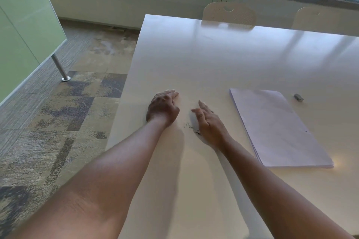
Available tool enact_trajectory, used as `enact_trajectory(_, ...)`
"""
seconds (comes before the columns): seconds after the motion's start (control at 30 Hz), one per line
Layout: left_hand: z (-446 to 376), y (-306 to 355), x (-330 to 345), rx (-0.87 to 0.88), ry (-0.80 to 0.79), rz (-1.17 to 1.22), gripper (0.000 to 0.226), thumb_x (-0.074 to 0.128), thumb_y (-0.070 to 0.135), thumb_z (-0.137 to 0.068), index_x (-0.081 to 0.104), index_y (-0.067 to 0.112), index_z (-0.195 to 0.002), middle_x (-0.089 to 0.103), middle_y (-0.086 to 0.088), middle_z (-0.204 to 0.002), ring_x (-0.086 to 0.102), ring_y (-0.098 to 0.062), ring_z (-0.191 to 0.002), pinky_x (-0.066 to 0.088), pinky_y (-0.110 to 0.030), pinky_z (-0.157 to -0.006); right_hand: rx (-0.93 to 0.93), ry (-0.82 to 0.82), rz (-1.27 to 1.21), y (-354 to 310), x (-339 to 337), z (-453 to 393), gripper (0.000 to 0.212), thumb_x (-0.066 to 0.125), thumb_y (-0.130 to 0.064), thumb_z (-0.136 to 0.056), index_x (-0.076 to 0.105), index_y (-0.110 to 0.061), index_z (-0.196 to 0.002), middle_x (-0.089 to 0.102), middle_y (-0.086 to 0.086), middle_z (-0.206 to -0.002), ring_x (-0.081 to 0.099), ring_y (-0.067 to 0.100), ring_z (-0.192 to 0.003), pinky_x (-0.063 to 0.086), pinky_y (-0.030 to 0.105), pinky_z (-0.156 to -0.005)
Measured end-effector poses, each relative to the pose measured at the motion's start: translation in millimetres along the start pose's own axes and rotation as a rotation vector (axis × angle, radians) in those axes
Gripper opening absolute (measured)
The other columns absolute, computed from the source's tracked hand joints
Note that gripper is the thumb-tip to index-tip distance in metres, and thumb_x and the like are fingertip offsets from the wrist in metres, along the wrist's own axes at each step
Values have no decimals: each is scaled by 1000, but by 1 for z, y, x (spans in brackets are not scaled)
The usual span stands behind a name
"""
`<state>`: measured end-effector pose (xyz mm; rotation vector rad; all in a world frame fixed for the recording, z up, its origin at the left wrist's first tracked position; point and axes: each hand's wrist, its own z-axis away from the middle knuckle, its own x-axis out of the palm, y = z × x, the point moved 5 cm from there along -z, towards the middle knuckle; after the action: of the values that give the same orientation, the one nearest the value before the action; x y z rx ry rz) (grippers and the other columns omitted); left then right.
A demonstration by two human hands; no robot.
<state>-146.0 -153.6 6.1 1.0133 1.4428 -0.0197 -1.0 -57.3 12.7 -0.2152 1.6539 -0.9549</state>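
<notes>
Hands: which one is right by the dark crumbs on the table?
The right hand: its edge lies beside the crumbs. The left hand rests on the table farther left, apart from them.

The pale table (213, 60) bears a paper stack (277, 128), a small grey eraser (298, 97) near it and dark crumbs (191, 127)

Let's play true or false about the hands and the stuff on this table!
1. The left hand rests on the table. True.
2. The right hand holds the small grey block. False: the block lies on the table beyond the paper stack, and no hand touches it.
3. Dark crumbs lie beside the right hand. True.
4. The paper stack lies under the left hand. False: it lies to the right of both hands.
</notes>
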Motion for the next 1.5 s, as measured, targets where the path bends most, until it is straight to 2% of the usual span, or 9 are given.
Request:
enact_trajectory(0.13, 0, 1, 0, -3, 7, -3, 53, 42, 10, -94, 61, 19, -143, 52, 4, -154, 43, -17, -144, 26, -29, -122, -114, -218, 316, -1, 14, 5, 55, 12, -49, -104, 37, -34, -150, 4, -3, -166, -5, 2, -151, -9, 28, -122)
enact_trajectory(0.33, 2, 2, -2, -7, 5, -4, 54, 39, 9, -96, 59, 19, -145, 50, 5, -155, 41, -16, -145, 23, -29, -123, -146, -184, -221, -2, 0, 13, 39, 34, -46, -97, 72, -45, -107, 26, -11, -160, 21, -3, -146, 11, 21, -120)
enact_trajectory(0.57, 0, 1, -1, 3, 4, -5, 52, 40, 10, -96, 61, 19, -143, 52, 2, -155, 42, -17, -144, 25, -26, -121, -154, -236, 283, -6, 14, 18, 76, 4, -57, -93, 35, -21, -152, 13, -5, -165, 1, -1, -150, -2, 25, -123)
enact_trajectory(0.7, -2, -2, 2, -13, 6, 0, 51, 40, 12, -96, 61, 19, -142, 52, 3, -154, 43, -17, -144, 26, -26, -120, -182, -233, 65, -13, 17, 30, 64, 21, -52, -98, 40, -20, -150, 34, -2, -158, 21, 8, -149, 13, 22, -121)
enact_trajectory(0.83, 1, 1, 0, -6, -1, 0, 52, 41, 11, -97, 60, 19, -144, 51, 4, -155, 42, -17, -144, 25, -25, -120, -90, -99, -656, -9, 9, 35, 45, 48, -48, -96, 56, -22, -131, 66, 9, -129, 60, 22, -125, 43, 36, -109)
enact_trajectory(1.07, 1, 1, -2, -3, 0, -1, 52, 41, 10, -97, 59, 19, -145, 50, 3, -156, 41, -15, -145, 23, -28, -123, -79, -44, -360, 4, 5, 33, 49, 39, -41, -97, 52, -21, -140, 59, -4, -139, 57, 7, -126, 42, 39, -111)
enact_trajectory(1.2, 2, 3, -3, 4, 3, -3, 51, 41, 10, -97, 59, 18, -144, 51, 3, -155, 42, -16, -144, 24, -27, -122, -28, -26, -714, 1, 10, 35, 40, 44, -22, -95, 50, -10, -133, 63, 16, -129, 67, 25, -113, 50, 30, -97)
enact_trajectory(1.4, 2, 3, -4, 8, -4, -1, 52, 41, 10, -97, 59, 18, -145, 50, 2, -156, 42, -16, -144, 24, -27, -122, 14, 12, -592, 3, 11, 30, 30, 42, -16, -104, 52, -14, -132, 65, 7, -130, 62, 9, -119, 45, 30, -107)
enact_trajectory(1.5, 2, 3, -3, 8, -11, -4, 52, 41, 10, -97, 59, 18, -145, 50, 3, -156, 41, -17, -145, 24, -29, -123, 23, -43, -683, 0, 18, 32, 32, 46, -18, -96, 55, -14, -126, 66, 12, -125, 66, 20, -115, 47, 33, -105)
